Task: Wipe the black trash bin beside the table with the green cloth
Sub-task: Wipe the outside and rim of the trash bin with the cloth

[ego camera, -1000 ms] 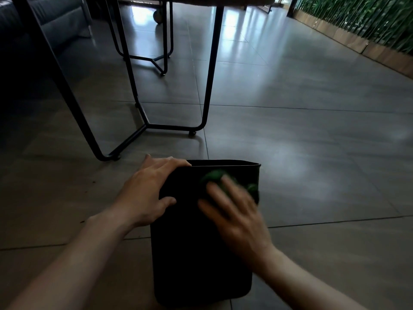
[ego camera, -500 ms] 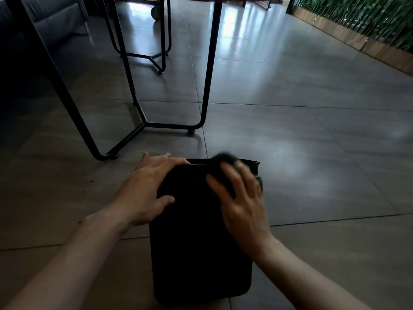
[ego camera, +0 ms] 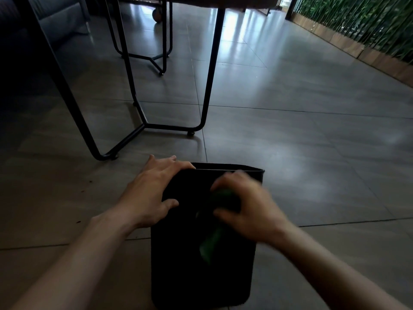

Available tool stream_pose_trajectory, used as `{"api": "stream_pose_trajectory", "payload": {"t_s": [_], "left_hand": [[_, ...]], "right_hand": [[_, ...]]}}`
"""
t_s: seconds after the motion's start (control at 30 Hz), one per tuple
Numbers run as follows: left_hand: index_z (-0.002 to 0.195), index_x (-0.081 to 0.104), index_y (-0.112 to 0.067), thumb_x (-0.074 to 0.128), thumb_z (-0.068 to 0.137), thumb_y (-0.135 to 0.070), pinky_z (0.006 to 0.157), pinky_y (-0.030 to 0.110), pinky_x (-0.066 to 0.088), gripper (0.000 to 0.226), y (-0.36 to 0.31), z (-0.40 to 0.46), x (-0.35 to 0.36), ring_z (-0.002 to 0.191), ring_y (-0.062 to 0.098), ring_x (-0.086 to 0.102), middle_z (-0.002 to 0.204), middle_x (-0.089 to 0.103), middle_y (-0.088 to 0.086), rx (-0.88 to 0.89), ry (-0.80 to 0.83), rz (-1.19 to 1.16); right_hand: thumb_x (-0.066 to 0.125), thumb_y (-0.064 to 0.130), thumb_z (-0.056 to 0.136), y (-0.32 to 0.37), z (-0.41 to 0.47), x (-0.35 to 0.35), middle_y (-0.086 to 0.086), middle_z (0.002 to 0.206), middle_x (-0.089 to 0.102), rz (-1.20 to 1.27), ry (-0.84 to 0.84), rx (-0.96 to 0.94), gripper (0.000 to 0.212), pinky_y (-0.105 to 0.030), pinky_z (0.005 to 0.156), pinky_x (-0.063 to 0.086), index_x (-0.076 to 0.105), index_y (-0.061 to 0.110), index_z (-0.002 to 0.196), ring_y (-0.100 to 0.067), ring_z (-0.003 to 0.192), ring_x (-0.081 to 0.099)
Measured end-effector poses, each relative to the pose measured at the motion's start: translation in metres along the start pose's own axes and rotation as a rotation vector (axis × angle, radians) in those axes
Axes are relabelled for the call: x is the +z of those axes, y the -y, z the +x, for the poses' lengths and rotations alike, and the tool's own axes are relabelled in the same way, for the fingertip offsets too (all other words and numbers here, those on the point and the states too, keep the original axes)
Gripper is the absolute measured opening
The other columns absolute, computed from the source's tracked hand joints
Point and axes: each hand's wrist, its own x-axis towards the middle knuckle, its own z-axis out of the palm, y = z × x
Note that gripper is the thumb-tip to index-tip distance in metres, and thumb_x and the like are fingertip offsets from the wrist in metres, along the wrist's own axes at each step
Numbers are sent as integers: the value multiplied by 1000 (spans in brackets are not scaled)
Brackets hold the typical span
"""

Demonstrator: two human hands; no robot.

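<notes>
The black trash bin (ego camera: 183, 260) lies on its side on the tiled floor, its open mouth pointing away from me. My left hand (ego camera: 152, 193) presses flat on the bin's upper left corner and wraps its edge. My right hand (ego camera: 245, 206) is blurred and clenched around the green cloth (ego camera: 214, 233) on the bin's upward-facing side. Part of the cloth shows bunched under my fingers, and a strip of it trails down toward me over the black surface.
Black metal table legs (ego camera: 207, 86) stand just beyond the bin to the left and centre. A dark sofa (ego camera: 55, 16) is at far left. A green plant wall with a wooden base (ego camera: 357, 41) runs along the right. Grey floor tiles (ego camera: 312, 153) spread to the right.
My right hand has pulled back from the bin's far rim toward me and closed up on the cloth, which now trails below it. My left hand has stayed in place.
</notes>
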Motion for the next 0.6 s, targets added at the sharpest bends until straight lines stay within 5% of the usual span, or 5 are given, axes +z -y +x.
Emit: {"api": "stream_pose_trajectory", "payload": {"t_s": [0.1, 0.17, 0.3, 0.47, 0.6], "left_hand": [[139, 40, -48, 83, 75, -16, 127, 44, 5, 83, -2, 0, 0, 152, 7, 17, 153, 42, -9, 23, -12, -4], [139, 39, -50, 82, 76, -17, 126, 47, 10, 83, -1, 0, 0, 152, 9, 16, 153, 41, -10, 8, -15, -5], [138, 37, -51, 81, 77, -19, 124, 54, 17, 82, -2, -2, 2, 153, 13, 16, 154, 40, -12, -1, -4, 4], [137, 39, -50, 82, 76, -19, 125, 51, 12, 81, -3, -2, 3, 152, 11, 18, 152, 42, -13, 18, -6, 0], [136, 37, -52, 83, 75, -19, 125, 53, 13, 83, -1, -2, 3, 153, 14, 18, 153, 41, -13, 23, 5, -10]], "right_hand": [[82, 18, 77, 5, 21, -5, 2, 109, 58, -23, -434, 29, 33, -33, 84, 52, 69, 24, 106, -19, 98, 59], [78, 17, 83, 6, 10, 23, -8, 120, 60, -155, -506, -96, 27, -37, 89, 51, 72, 17, 110, -29, 110, 57], [63, 40, 96, -15, -55, 98, -6, 149, 46, -489, -322, -448, 40, -47, 94, 56, 61, 25, 133, -39, 133, 48], [65, 34, 91, -43, -103, 112, -5, 157, 22, -838, 158, -812, 60, -29, 93, 59, 39, 32, 145, -26, 132, 42], [57, 24, 100, -47, -63, 72, -3, 155, 39, -604, -143, -677, 34, -43, 92, 57, 56, 35, 132, -38, 132, 51]]}}
